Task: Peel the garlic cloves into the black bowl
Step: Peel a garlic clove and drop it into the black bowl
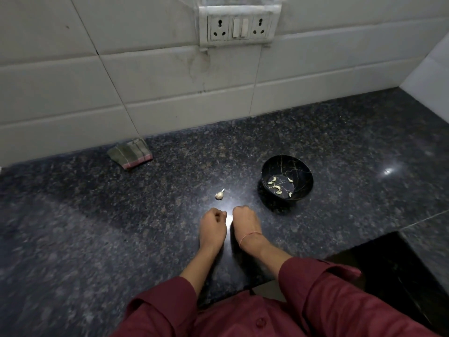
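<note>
Granite counter [97, 227] below white tiles [170, 76] — left hand [212, 226], right hand [246, 222] curled close, hold unclear

Dim overhead light throws white glare on the polished worktop [364, 147]; the edges bend, and the left side looks smeared.

Reaching in from 6 o'clock with both forearms bare, maroon sleeves [170, 307] ending partway up them. Holding the left hand [211, 226] and the right hand [246, 223] side by side just below centre, backs turned up, knuckles pointing toward 12 o'clock. Keeping a narrow gap between the two. Curling the fingers of both hands inward and hiding the fingertips, so not showing whether anything is being pinched. Wearing a thin thread [250, 235] around the right wrist.
</note>
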